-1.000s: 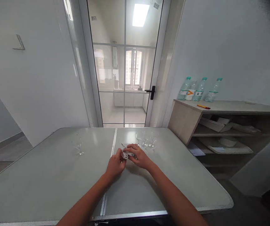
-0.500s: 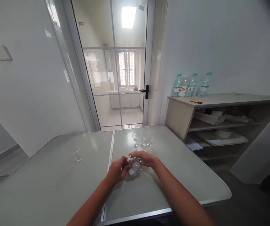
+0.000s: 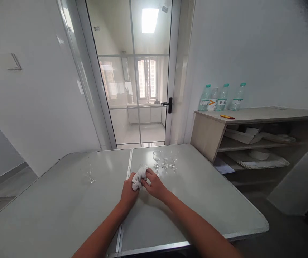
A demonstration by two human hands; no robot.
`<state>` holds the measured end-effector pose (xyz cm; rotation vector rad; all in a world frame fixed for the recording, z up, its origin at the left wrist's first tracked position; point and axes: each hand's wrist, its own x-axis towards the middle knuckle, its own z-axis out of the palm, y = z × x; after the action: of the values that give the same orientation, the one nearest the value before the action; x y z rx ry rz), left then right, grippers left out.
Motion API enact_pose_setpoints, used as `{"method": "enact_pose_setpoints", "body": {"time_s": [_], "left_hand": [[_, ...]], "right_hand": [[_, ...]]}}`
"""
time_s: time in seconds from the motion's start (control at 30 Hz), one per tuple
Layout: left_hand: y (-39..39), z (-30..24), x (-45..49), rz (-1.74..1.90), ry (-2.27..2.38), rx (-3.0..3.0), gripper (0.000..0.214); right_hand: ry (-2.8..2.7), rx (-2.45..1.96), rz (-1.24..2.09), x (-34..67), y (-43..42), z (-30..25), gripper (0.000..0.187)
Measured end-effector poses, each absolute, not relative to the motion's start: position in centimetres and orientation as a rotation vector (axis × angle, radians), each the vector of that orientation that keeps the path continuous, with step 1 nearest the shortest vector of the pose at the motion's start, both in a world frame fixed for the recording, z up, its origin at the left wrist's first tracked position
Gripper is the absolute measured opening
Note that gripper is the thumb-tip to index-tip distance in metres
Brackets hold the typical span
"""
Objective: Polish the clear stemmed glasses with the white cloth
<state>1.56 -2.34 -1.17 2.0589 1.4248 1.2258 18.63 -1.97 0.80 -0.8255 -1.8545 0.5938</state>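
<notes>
A crumpled white cloth (image 3: 139, 179) is bunched between my two hands, above the table near its seam. My left hand (image 3: 128, 187) grips the cloth from the left, fingers mostly hidden behind it. From the other side, my right hand (image 3: 154, 184) is closed on the cloth with bent fingers. A faint clear glass edge shows just above the cloth; most of that glass is covered. Behind my hands stand three clear stemmed glasses, the left one (image 3: 157, 159) with a round bowl. Another stemmed glass (image 3: 91, 176) stands apart on the left.
The pale table (image 3: 62, 208) has a metal seam (image 3: 129, 160) and rounded corners. At the right stands a shelf unit (image 3: 207, 134) with several plastic bottles (image 3: 221, 98) and a yellow-orange object (image 3: 227, 116) on top. A glazed door (image 3: 151, 132) is beyond the table.
My hands and the cloth have moved left and slightly up. The cloth has turned and now covers the glass bowl that showed before. The right hand has gone from the glass to the cloth.
</notes>
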Motion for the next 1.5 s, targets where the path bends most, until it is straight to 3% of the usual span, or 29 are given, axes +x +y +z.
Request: {"method": "enact_pose_setpoints", "body": {"time_s": [0.13,0.23,0.33,0.47,0.67,1.1,1.3,1.5], "left_hand": [[-2.5,-1.6,1.8,1.101,1.554,2.203,0.026],[-2.3,-1.9,1.8,0.921,1.673,2.316,0.051],[-2.4,-1.8,1.8,0.786,1.654,2.438,0.059],[-2.9,-1.2,1.8,0.704,1.555,2.541,0.051],[-2.1,-2.1,1.4,0.76,1.772,2.495,0.04],[-1.9,-2.5,1.3,0.961,1.636,2.497,0.014],[-2.1,-2.5,1.2,1.089,1.553,2.419,0.017],[-2.3,-2.7,1.6,1.098,1.486,2.389,0.015]], "right_hand": [[-2.036,-0.915,0.016,19.2,-2.3,1.5,0.02],[-2.082,-0.935,-0.052,19.7,-1.9,1.7,0.027],[-2.067,-1.07,0.004,20.1,-1.3,1.4,0.03],[-2.154,-1.15,0.074,20.8,-0.9,1.5,0.03],[-2.399,-0.732,0.176,22.0,-1.9,3.0,0.049],[-2.347,-0.849,-0.083,22.8,-0.6,2.7,0.042],[-2.235,-0.828,0.095,23.4,-0.6,2.8,0.05],[-2.17,-0.796,0.243,22.7,-1.0,3.0,0.034]]}}
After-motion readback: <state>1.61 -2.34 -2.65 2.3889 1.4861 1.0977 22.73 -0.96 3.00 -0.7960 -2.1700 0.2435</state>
